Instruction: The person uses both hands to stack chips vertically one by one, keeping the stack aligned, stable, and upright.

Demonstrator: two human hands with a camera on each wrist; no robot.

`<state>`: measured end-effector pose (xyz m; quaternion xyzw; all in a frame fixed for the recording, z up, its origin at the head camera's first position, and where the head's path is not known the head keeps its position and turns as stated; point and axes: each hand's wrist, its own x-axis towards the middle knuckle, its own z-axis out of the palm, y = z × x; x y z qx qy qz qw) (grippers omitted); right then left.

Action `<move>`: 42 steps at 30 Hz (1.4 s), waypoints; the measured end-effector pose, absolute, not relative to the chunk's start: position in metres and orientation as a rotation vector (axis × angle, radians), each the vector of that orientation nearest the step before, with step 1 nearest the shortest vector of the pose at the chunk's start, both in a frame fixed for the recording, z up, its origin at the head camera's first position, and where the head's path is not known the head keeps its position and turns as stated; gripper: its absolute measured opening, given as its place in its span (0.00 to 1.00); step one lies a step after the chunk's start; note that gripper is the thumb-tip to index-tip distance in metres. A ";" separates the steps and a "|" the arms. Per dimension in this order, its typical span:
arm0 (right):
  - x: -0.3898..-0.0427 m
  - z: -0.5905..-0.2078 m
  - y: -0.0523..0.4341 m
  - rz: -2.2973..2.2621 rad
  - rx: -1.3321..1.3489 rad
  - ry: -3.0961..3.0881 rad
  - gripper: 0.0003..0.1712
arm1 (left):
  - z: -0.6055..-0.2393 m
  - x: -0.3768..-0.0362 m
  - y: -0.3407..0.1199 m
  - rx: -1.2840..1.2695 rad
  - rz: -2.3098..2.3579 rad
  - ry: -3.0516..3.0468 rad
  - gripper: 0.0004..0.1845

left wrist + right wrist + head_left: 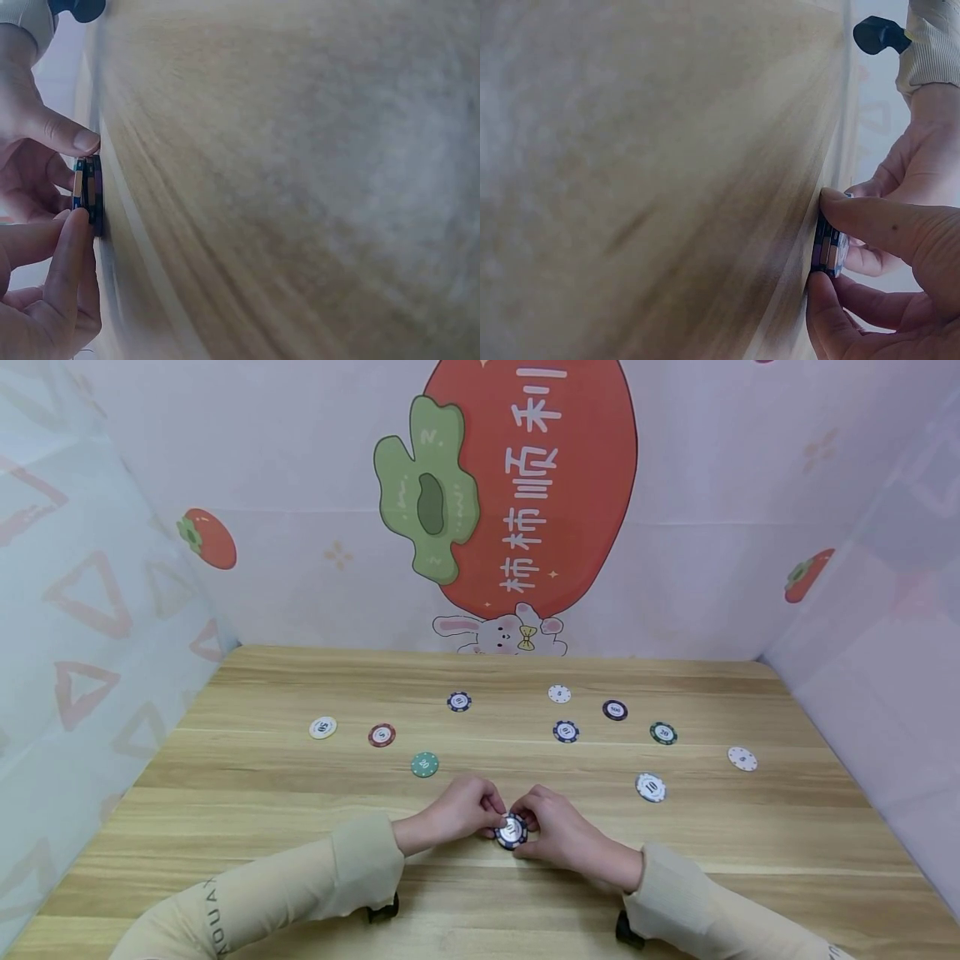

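because left hand and right hand cover parts of chip stack, layers hard to count (more than one shows from side). both sleeves cut off at lower edge. left hand pinches stack's left side, right grips its right; stack between them, on wooden table. ten loose chips scattered farther back.

A pale wall printed with red fruit backs a wood-grain tabletop.

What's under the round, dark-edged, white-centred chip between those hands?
Under that top chip, at least one more dark round chip shows edge-on; its upper face is covered.
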<state>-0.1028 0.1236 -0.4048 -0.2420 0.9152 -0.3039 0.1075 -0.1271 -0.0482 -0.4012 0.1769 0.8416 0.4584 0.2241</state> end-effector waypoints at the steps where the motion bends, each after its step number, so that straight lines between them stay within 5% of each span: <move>1: -0.103 -0.405 0.124 -0.895 -0.713 2.694 0.21 | -0.401 -0.127 -0.048 0.488 1.265 2.324 0.04; 42: -0.105 -0.405 0.123 -0.987 -0.606 2.663 0.22 | -0.401 -0.130 -0.046 0.457 1.171 2.330 0.04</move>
